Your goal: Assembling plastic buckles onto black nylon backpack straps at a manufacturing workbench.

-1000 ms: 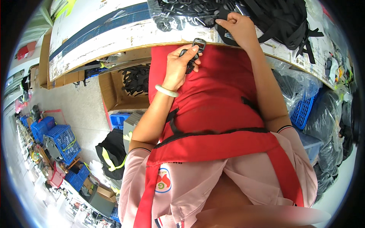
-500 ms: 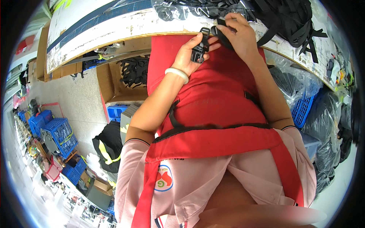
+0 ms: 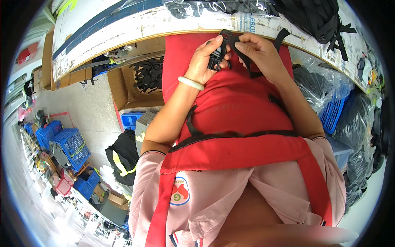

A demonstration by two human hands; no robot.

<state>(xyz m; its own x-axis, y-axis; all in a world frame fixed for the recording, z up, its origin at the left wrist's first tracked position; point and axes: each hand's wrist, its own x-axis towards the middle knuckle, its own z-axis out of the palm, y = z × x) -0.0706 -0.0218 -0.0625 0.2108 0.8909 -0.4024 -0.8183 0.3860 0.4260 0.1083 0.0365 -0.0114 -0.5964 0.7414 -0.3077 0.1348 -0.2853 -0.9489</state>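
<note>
At the near edge of the table (image 3: pixel 144 30), your left grip (image 3: pixel 205 59), fingers curled in, is holding black buckles (image 3: pixel 215 61); they are probably feeling light, hard and slippery, so their sides are offering the best hold. Just beside, your right grip (image 3: pixel 260 54) is pinching a black strap (image 3: pixel 282 37), likely soft, better held near its end. Beneath that edge, leftward, a cardboard box (image 3: pixel 118 90) is containing black strap pieces (image 3: pixel 148 76); on top, a clear bag (image 3: pixel 186 10) is containing dark parts; rightward, a blue crate (image 3: pixel 330 116) is standing, contents unclear.

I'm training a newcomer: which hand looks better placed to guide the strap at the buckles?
Probably the right hand: it pinches the black strap close beside the black buckles, while the left hand is occupied holding those buckles.
</note>
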